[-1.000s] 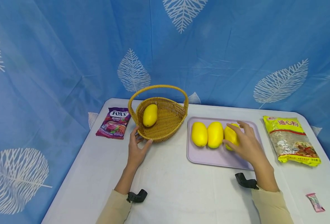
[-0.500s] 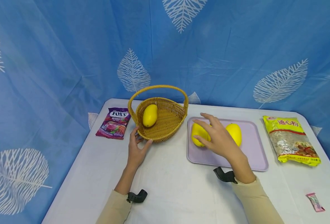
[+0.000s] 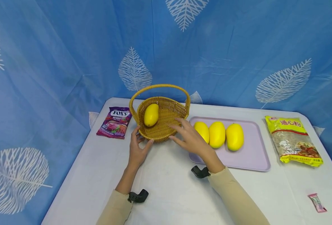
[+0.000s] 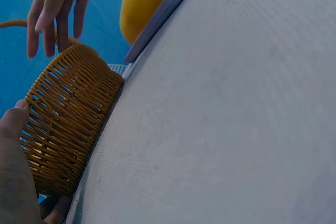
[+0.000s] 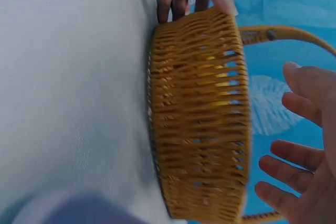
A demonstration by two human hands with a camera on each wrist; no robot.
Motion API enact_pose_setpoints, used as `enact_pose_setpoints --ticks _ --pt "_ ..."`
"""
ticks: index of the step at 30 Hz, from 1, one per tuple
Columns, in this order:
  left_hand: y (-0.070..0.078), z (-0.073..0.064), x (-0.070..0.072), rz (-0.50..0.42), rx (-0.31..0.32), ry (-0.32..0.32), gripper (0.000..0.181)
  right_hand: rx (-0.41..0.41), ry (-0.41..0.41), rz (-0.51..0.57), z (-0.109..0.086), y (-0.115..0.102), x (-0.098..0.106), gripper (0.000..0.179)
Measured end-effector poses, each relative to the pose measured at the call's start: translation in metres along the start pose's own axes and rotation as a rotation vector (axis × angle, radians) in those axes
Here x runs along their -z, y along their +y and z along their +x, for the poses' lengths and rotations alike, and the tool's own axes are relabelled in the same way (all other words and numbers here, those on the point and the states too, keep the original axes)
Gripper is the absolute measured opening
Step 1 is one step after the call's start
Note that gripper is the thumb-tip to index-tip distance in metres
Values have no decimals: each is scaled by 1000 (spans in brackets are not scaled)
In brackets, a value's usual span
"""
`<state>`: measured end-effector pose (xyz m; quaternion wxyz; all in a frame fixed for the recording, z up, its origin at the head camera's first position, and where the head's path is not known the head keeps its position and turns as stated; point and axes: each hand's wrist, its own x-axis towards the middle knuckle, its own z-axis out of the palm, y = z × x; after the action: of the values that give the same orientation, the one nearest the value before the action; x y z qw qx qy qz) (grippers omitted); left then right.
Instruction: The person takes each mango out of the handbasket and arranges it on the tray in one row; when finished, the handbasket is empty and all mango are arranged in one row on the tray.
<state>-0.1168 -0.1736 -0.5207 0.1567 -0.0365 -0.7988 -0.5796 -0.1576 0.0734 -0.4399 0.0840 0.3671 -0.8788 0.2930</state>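
In the head view a wicker basket [image 3: 167, 117] with an arched handle stands at the back, a yellow mango [image 3: 151, 115] lying in its left part. My left hand [image 3: 137, 153] holds the basket's near left side; the left wrist view shows its thumb [image 4: 14, 120] on the rim. My right hand [image 3: 190, 137] hovers over the basket's right front edge, fingers spread, nothing in it. Its separate fingers [image 5: 286, 174] also show beside the rim in the right wrist view. Three mangoes [image 3: 217, 135] lie side by side on a lilac tray [image 3: 251, 157], the leftmost partly behind my right hand.
Left of the basket lies a purple FOX'S candy bag [image 3: 115, 122]. A yellow bag of dry food [image 3: 293, 140] lies right of the tray, and a small pink wrapped candy [image 3: 317, 203] near the right edge. A blue curtain [image 3: 225, 47] hangs behind the white table [image 3: 177, 193].
My right hand has moved left, from the rightmost mango, across the other mangoes, to above the basket. The three mangoes remain on the tray. My left hand and the basket have stayed put.
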Motion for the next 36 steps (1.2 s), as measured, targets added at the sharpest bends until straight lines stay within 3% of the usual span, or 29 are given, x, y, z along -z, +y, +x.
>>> enact_pose_setpoints --ticks 5,12,22,25,30,36 --pt "-2 -1 1 4 -14 5 79 -27 -16 22 24 3 -16 47" --pt "1 0 2 17 -2 4 78 -127 -144 50 57 0 -26 51" --pt "2 1 1 3 -1 4 79 -212 -266 92 108 0 -36 59" --pt "7 1 1 9 -3 -1 80 -237 -321 97 115 1 -41 61" --pt "32 -1 4 7 -4 -25 77 -241 -382 91 119 4 -49 63" --pt "42 -1 7 -4 3 -28 75 -228 -377 98 119 7 -56 57"
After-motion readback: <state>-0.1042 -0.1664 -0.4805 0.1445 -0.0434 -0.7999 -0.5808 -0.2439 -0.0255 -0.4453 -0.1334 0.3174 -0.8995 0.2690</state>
